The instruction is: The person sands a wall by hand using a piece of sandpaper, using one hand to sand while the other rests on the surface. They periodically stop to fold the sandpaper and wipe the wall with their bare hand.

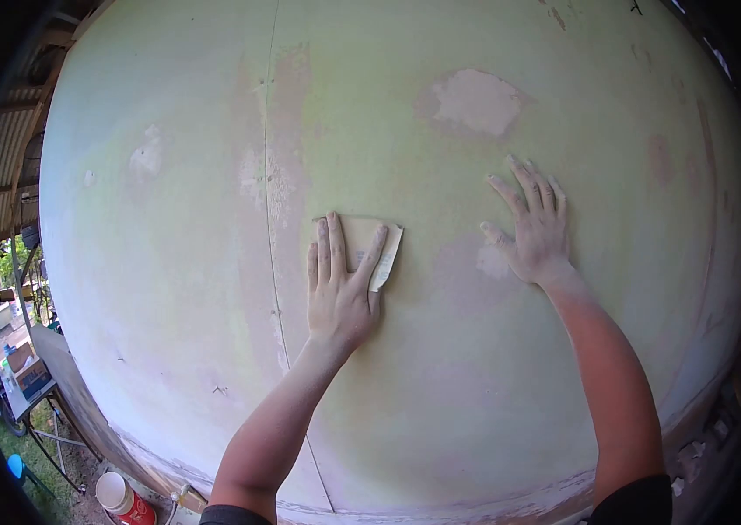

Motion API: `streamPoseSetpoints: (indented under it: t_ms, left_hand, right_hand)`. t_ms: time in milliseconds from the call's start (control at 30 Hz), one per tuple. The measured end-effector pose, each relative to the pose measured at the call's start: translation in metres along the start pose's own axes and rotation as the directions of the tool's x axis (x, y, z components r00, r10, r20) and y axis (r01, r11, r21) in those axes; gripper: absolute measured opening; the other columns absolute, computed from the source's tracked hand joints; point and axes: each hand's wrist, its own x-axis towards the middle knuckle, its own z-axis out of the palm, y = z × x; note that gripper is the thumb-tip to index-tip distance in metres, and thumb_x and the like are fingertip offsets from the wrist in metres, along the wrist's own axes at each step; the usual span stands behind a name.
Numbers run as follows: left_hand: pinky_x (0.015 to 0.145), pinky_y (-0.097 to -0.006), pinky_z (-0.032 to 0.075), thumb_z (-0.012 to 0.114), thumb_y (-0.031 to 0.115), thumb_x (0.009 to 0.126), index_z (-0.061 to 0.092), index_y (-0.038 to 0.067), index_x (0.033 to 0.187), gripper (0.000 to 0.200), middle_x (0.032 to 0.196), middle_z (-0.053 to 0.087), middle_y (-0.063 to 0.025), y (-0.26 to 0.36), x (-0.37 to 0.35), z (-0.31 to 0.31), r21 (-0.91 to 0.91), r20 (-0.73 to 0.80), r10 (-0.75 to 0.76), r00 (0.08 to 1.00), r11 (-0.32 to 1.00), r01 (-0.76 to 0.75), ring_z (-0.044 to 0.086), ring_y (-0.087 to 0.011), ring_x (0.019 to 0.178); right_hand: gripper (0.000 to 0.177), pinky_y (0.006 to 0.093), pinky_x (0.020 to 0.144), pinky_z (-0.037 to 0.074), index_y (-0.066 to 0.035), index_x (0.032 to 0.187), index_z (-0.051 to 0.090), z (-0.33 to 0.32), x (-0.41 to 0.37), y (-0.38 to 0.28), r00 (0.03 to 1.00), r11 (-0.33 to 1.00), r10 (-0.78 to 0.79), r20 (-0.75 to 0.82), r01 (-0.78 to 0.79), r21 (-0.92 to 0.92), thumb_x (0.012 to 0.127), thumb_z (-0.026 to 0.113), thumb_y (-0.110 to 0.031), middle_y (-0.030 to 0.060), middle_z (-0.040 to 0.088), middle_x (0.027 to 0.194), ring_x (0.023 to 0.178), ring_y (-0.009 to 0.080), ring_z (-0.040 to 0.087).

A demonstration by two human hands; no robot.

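Sandpaper (358,234), faint print unreadable, pinned to pale green wall (169,219) by outstretched left hand (340,293), right hand (538,234) fingers splayed, empty.

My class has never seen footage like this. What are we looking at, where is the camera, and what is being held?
There is no machine here, only one person's two bare hands. The single picture comes from a camera worn on that person's head, looking forward. Its wide lens makes the wall look bulged. The wall is pale green, with a lighter patch near the top. The left hand presses a tan sheet, likely sandpaper, flat against the wall with its fingers spread. The right hand rests open on the wall and holds nothing. A red bucket stands on the ground at the lower left.
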Motion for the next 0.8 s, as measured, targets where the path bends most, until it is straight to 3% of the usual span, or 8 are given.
streamPoseSetpoints:
  t_ms: [200,267,367,467,500,567,700,800]
  left_hand:
    - [0.131,-0.0521,0.014,0.051,0.015,0.101,0.030,0.032,0.167,0.071,0.174,0.010,-0.0267,-0.026,0.111,-0.015,-0.037,-0.159,0.129,0.979,0.990,-0.136,0.014,-0.0389,0.162]
    - [0.131,-0.0503,0.015,0.046,0.013,0.103,0.030,0.028,0.167,0.068,0.175,0.015,-0.0207,-0.046,0.141,-0.012,-0.038,-0.316,-0.060,0.947,0.998,0.051,0.017,-0.0360,0.162]
    - [0.131,-0.0493,0.016,0.045,0.010,0.104,0.031,0.023,0.167,0.066,0.175,0.022,-0.0119,-0.033,0.128,-0.009,-0.020,-0.268,-0.030,0.963,0.999,0.026,0.019,-0.0331,0.161]
    - [0.131,-0.0484,0.019,0.053,0.007,0.093,0.033,0.020,0.166,0.077,0.174,0.027,-0.0028,-0.001,0.078,-0.018,-0.090,-0.009,0.408,0.913,0.909,-0.407,0.023,-0.0292,0.161]
    - [0.131,-0.0484,0.019,0.053,0.007,0.093,0.033,0.020,0.166,0.077,0.174,0.027,-0.0028,-0.001,0.072,-0.017,-0.098,-0.015,0.415,0.910,0.905,-0.414,0.023,-0.0292,0.161]
    - [0.131,-0.0478,0.022,0.055,0.007,0.089,0.034,0.021,0.166,0.081,0.173,0.030,-0.0014,-0.015,0.065,-0.016,-0.211,0.102,0.646,0.756,0.757,-0.618,0.027,-0.0261,0.160]
    - [0.130,-0.0461,0.023,0.051,0.006,0.097,0.036,0.019,0.164,0.070,0.172,0.032,-0.0018,-0.058,0.111,-0.027,-0.037,-0.175,0.280,0.944,0.956,-0.291,0.027,-0.0247,0.159]
    - [0.131,-0.0469,0.019,0.046,0.008,0.104,0.033,0.017,0.166,0.064,0.174,0.028,-0.0075,-0.056,0.111,-0.010,-0.051,-0.245,0.046,0.969,0.997,-0.060,0.023,-0.0292,0.161]
  right_hand:
    - [0.069,0.0552,0.128,0.013,-0.031,0.160,0.042,0.002,-0.003,-0.004,1.000,1.000,0.010,0.015,-0.010,-0.020,0.098,0.062,-0.055,0.0064,0.028,0.171,0.157,0.0293,0.025]
    - [0.068,0.0550,0.128,0.014,-0.031,0.160,0.042,0.001,-0.001,-0.002,1.000,0.999,0.016,0.017,-0.016,-0.038,0.099,0.061,-0.055,0.0062,0.028,0.171,0.157,0.0295,0.025]
    - [0.067,0.0546,0.128,0.014,-0.032,0.159,0.043,0.001,-0.003,-0.002,1.000,1.000,0.018,0.022,-0.017,-0.023,0.099,0.061,-0.053,0.0057,0.028,0.171,0.157,0.0298,0.025]
    - [0.065,0.0543,0.128,0.015,-0.032,0.159,0.044,0.000,-0.004,-0.002,0.999,1.000,0.029,0.034,-0.028,-0.010,0.099,0.061,-0.053,0.0055,0.029,0.170,0.157,0.0299,0.025]
    - [0.065,0.0541,0.128,0.015,-0.032,0.158,0.044,0.000,-0.003,-0.002,0.999,1.000,0.024,0.028,-0.024,-0.006,0.099,0.061,-0.052,0.0054,0.030,0.170,0.157,0.0297,0.025]
    - [0.065,0.0539,0.128,0.016,-0.032,0.158,0.044,0.001,-0.003,-0.001,1.000,1.000,0.015,0.025,-0.015,-0.008,0.099,0.061,-0.052,0.0053,0.031,0.170,0.157,0.0296,0.026]
    - [0.064,0.0537,0.128,0.017,-0.032,0.157,0.045,0.003,-0.002,-0.002,1.000,1.000,0.021,0.000,-0.021,0.013,0.099,0.062,-0.052,0.0055,0.032,0.169,0.156,0.0292,0.027]
    - [0.064,0.0536,0.127,0.018,-0.031,0.157,0.046,0.005,-0.004,-0.002,0.999,0.998,0.043,-0.010,-0.042,0.039,0.098,0.064,-0.050,0.0060,0.034,0.168,0.155,0.0294,0.028]
